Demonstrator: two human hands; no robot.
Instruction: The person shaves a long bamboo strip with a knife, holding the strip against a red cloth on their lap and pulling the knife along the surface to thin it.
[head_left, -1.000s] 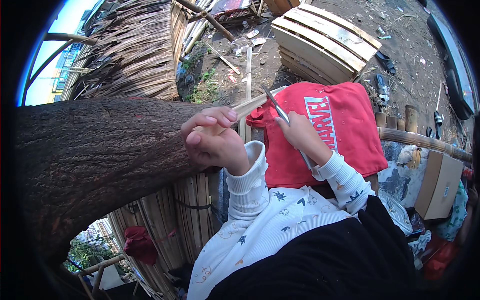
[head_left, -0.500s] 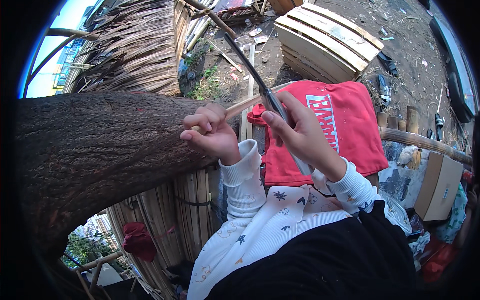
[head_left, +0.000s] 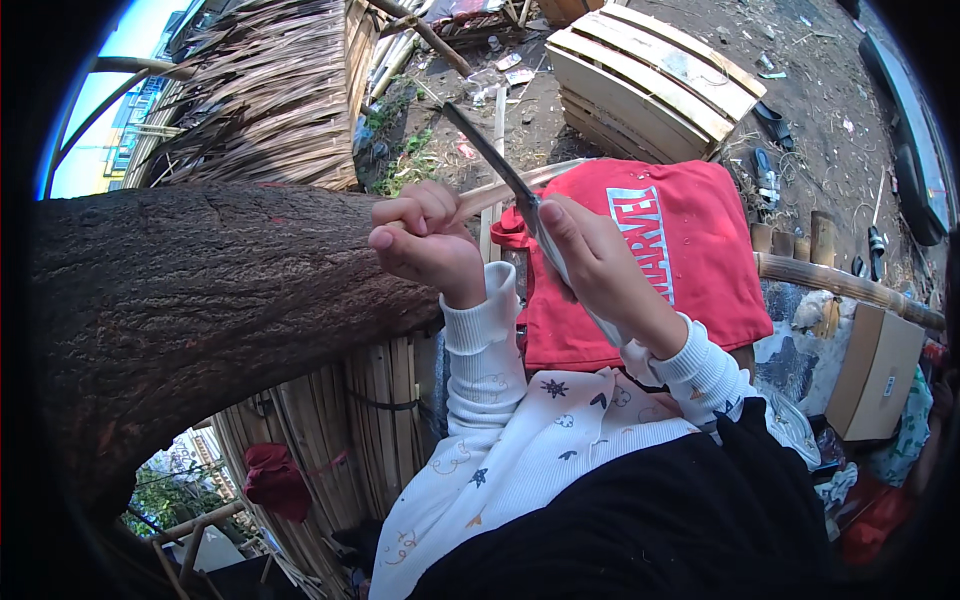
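A pale strip of wood or bamboo (head_left: pixel 492 195) slants up to the right from my left hand (head_left: pixel 432 245), whose fingers are curled tightly round its lower end. My right hand (head_left: pixel 612 275) is wrapped round the handle of a long knife (head_left: pixel 487 150). Its dark blade points up and to the left, crossing the strip just beyond my left fist. Whether the edge touches the wood I cannot tell. Under and beyond my right hand lies a red cloth bag (head_left: pixel 708 225) with white print and small pale flecks on it.
A thick tree trunk (head_left: pixel 230 285) runs close along my left. Ahead stands a slatted wooden crate (head_left: pixel 640 85), with sandals (head_left: pixel 768 175) beside it on the dirt. At right are a bamboo pole (head_left: pixel 850 283) and a cardboard box (head_left: pixel 877 372). Thatch (head_left: pixel 260 110) hangs at far left.
The knife's blade has come down, its tip lower than before, and now lies across the strip nearer my left fist. The strip shows a broader face. My left hand has shifted slightly.
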